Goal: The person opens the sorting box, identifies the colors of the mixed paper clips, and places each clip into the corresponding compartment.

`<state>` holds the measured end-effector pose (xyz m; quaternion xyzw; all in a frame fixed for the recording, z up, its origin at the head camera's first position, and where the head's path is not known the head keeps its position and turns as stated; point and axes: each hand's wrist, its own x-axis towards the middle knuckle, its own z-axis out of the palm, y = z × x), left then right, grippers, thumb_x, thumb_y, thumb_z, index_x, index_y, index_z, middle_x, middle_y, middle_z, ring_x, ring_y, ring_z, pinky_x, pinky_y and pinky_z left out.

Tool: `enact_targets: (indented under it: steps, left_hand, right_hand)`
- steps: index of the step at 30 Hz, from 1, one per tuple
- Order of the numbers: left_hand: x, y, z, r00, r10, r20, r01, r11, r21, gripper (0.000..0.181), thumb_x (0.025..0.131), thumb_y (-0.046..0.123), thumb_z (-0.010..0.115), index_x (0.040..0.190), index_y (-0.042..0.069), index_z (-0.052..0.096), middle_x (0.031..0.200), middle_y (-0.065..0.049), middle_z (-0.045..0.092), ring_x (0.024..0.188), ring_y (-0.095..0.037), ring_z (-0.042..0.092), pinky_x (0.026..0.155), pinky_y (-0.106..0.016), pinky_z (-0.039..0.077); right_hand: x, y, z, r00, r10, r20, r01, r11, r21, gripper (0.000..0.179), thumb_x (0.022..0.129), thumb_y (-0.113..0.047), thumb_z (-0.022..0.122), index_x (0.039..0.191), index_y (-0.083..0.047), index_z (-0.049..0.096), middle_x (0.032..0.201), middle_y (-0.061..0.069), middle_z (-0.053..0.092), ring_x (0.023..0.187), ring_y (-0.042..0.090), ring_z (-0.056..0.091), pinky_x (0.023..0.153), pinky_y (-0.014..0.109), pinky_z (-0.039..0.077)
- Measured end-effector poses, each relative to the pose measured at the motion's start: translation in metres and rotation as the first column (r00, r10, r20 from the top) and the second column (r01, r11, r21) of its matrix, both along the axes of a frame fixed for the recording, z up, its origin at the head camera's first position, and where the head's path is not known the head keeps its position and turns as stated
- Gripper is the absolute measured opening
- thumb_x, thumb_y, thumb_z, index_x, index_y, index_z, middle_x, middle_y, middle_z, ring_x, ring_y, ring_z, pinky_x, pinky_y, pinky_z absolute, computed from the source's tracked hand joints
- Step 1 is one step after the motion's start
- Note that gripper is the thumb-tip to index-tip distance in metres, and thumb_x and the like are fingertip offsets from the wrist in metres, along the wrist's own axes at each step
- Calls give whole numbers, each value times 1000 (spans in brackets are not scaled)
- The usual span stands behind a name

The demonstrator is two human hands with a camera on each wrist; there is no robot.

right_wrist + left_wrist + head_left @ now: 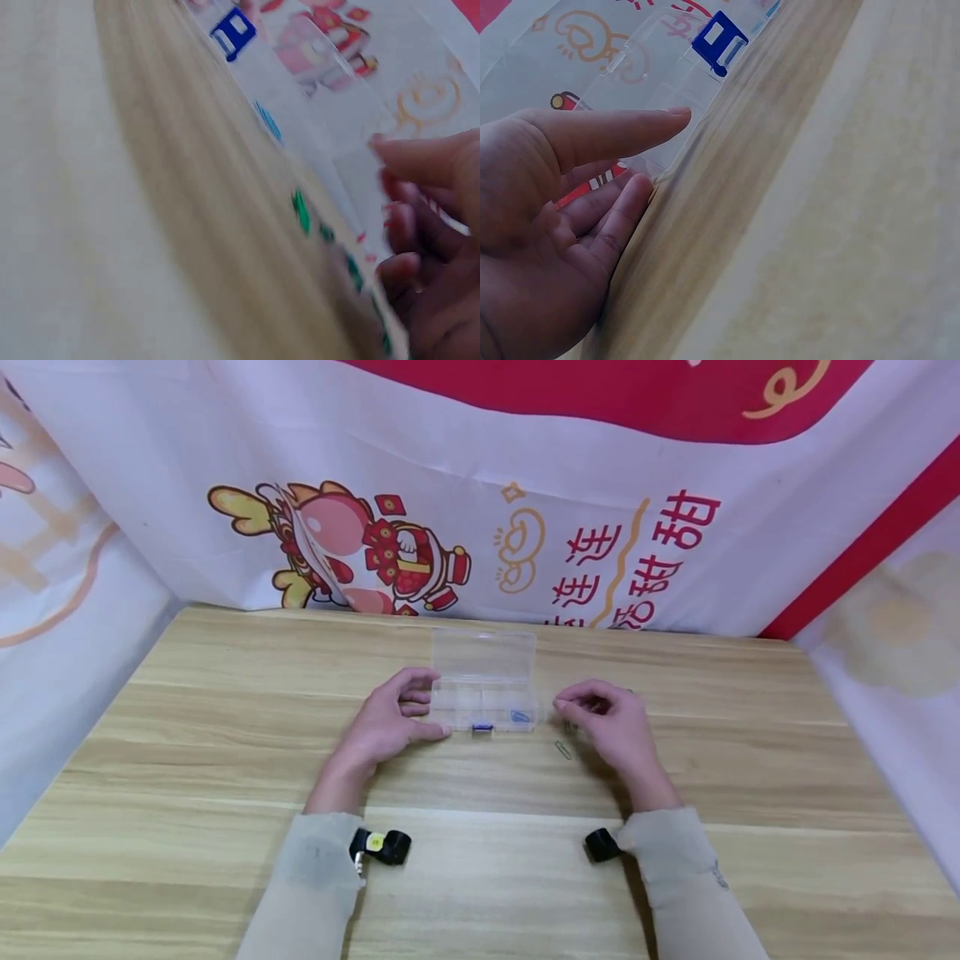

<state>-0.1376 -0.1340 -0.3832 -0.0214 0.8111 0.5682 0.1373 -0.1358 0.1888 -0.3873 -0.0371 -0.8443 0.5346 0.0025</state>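
Observation:
A clear plastic compartment box (457, 695) stands with its lid (483, 656) raised at the back and a blue latch (482, 728) in front. Blue paper clips (520, 717) lie in its front right compartment. My left hand (386, 718) holds the box at its left end, thumb along the front edge, fingers round the side and back. Just right of the box is my right hand (611, 722), thumb and forefinger tips close together, other fingers curled. I cannot tell whether it pinches a clip. Green paper clips (300, 211) lie on the table below it.
The wood-grain table (480, 893) reaches back to a white printed cloth (450, 460) hanging behind the box. More cloth hangs at both sides. A black wrist camera (393, 847) sits at the left cuff, another black camera (602, 845) at the right.

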Motion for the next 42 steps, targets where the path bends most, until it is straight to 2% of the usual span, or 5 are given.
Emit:
enact_targets:
  steps: [5,9,16,21,42]
  left_hand:
    - [0,3,-1,1000,-4,-11,4,1000,1,81,81,4,92,152,20,56,147,-12,61,133,-32,61,118,-48,51]
    - [1,3,0,1000,-7,-17,7,1000,-4,80,82,4,92,152,20,56,149,-11,60,134,-31,61,119,-48,51]
    - [2,3,-2,1000,-5,-19,5,1000,1,81,82,3,91,153,18,55,151,-12,59,135,-32,60,120,-48,50]
    - [4,3,-3,1000,0,-18,0,1000,-1,82,82,3,92,154,19,55,149,-11,60,135,-32,61,119,-47,51]
    - [5,5,-2,999,20,-30,-21,999,-24,83,82,3,91,154,22,56,150,-10,59,137,-32,61,121,-46,50]
  right_hand:
    - [16,25,-7,937,-349,-17,333,907,-259,18,90,-21,89,105,-13,82,95,-9,75,85,11,62,63,19,52]
    - [26,40,-7,896,-442,47,434,845,-313,18,88,-22,92,102,-14,83,96,-10,74,81,10,58,59,19,48]
    - [29,42,-9,923,-384,11,383,923,38,19,93,-27,85,104,-12,82,95,-3,74,83,11,61,65,16,50]
    - [34,41,-11,959,-281,-34,277,907,316,29,93,-40,82,101,-13,80,95,7,75,84,18,63,70,19,50]
    - [32,38,-10,984,-163,-70,177,898,402,15,97,-22,79,104,-8,81,96,10,75,84,21,61,71,24,47]
